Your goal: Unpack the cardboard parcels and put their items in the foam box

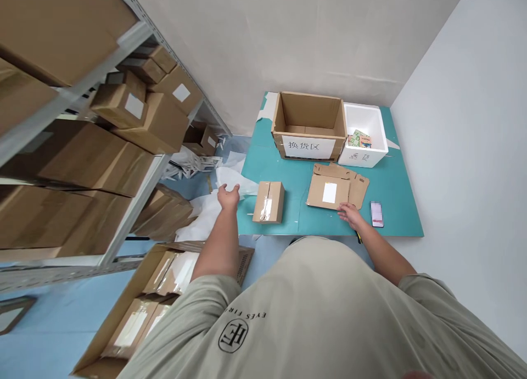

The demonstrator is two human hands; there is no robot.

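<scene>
At the left edge of the teal table (288, 173), my left hand (228, 196) has its fingers apart and holds nothing, next to a white plastic sheet (236, 181). A taped cardboard box (268, 203) stands on the table to its right. My right hand (349, 214) is open at the lower right corner of a flat cardboard piece (328, 192) with a white label. Part of another flattened carton (359, 191) shows behind that piece.
Behind are a large open carton (308, 148) and a white foam box (364, 158) holding small packets. A phone (376, 214) lies at right. Shelves of boxes (152, 121) rise at left, above an open carton (119, 307) of taped boxes on the floor.
</scene>
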